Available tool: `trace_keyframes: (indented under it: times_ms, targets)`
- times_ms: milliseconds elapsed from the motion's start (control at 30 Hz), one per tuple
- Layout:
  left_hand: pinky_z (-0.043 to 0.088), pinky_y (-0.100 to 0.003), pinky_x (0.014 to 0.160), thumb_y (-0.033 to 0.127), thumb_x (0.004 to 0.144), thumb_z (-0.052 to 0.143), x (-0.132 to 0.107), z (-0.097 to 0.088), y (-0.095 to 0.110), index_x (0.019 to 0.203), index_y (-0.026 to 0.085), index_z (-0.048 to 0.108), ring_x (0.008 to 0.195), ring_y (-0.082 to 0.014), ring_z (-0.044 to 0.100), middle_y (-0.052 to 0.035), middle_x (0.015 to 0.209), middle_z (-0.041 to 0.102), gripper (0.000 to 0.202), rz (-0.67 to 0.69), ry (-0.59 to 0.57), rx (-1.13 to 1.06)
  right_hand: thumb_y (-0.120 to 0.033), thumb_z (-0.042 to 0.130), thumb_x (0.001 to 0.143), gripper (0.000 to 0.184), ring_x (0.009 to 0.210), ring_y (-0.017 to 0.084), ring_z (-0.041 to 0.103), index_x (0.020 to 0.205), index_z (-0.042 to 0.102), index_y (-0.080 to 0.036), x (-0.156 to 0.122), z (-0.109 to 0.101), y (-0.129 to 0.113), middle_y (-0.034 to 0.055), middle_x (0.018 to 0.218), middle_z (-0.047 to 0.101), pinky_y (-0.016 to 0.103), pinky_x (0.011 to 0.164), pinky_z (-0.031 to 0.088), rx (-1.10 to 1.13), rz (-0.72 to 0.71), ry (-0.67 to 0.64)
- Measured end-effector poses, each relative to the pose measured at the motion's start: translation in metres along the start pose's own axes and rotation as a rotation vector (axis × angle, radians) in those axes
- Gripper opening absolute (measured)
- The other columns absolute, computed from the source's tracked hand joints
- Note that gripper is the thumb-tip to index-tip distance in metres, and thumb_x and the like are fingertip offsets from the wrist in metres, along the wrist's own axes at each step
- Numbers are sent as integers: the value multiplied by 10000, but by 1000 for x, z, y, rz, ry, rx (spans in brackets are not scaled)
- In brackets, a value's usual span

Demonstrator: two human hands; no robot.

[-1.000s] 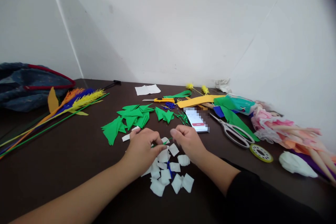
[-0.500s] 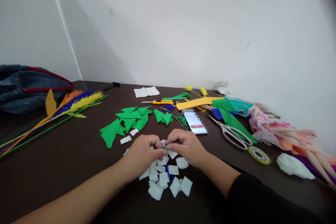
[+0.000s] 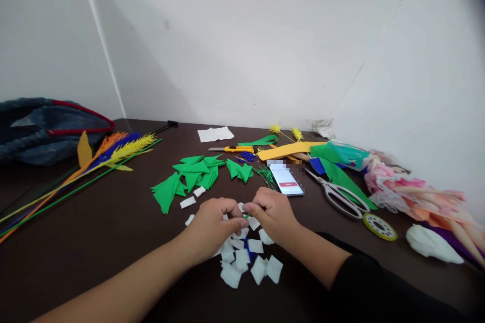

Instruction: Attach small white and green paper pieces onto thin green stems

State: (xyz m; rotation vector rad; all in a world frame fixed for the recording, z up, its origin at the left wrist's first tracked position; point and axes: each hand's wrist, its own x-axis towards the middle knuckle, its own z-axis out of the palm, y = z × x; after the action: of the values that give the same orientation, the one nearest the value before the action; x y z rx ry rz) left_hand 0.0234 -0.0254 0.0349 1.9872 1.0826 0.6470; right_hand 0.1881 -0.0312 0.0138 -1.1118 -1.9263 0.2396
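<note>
My left hand [image 3: 213,222] and my right hand [image 3: 270,212] meet fingertip to fingertip over a pile of small white paper squares [image 3: 246,261] on the dark table [image 3: 94,227]. Both hands are closed in a pinch around a thin green stem [image 3: 245,216] with a bit of white paper at it. Blue scraps show among the white squares beneath my hands. Green paper triangles [image 3: 189,175] lie just beyond my left hand, and a phone [image 3: 287,180] lies beyond my right.
Scissors [image 3: 341,193], a tape ring [image 3: 379,226], white wadding [image 3: 432,244] and dolls [image 3: 413,189] lie at the right. A yellow utility knife [image 3: 235,149], yellow and green strips and white paper sit at the back. Coloured stems [image 3: 87,161] and a blue bag [image 3: 45,128] are left.
My hands have come together from slightly apart and now pinch the green stem between them. The view shifted a little, so everything sits slightly lower and to the right.
</note>
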Motion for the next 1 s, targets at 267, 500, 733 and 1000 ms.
trace_keyframes:
  times_ms: [267, 500, 733, 1000]
  targets:
    - [393, -261, 654, 290, 704, 545, -3, -8, -5, 568, 168, 573, 707, -156, 554, -11, 661, 637, 185, -33, -2, -97, -414, 385, 843, 332, 602, 116, 518, 826, 589, -152, 3, -5, 11, 14, 647, 557, 250, 582, 425, 495, 255, -70]
    - [385, -243, 595, 296, 710, 535, -6, -15, -2, 601, 157, 565, 622, -135, 533, -10, 617, 634, 179, -90, -54, -215, -259, 650, 680, 135, 700, 135, 562, 801, 657, -201, 3, 0, 4, 16, 755, 597, 275, 635, 449, 603, 208, -188]
    - [375, -232, 563, 307, 718, 521, -8, -13, -5, 596, 154, 560, 570, -118, 507, -10, 604, 625, 199, -103, -96, -261, -216, 569, 737, 108, 582, 111, 509, 641, 600, -179, 3, -1, -11, -8, 611, 552, 245, 565, 392, 268, 122, -125]
    - [378, -248, 641, 273, 723, 527, -7, -12, -5, 553, 170, 572, 657, -137, 537, 4, 616, 625, 204, -13, -27, -51, -204, 474, 786, 186, 583, 109, 453, 606, 508, -168, 3, 1, -14, -14, 583, 466, 228, 553, 331, 0, -36, -111]
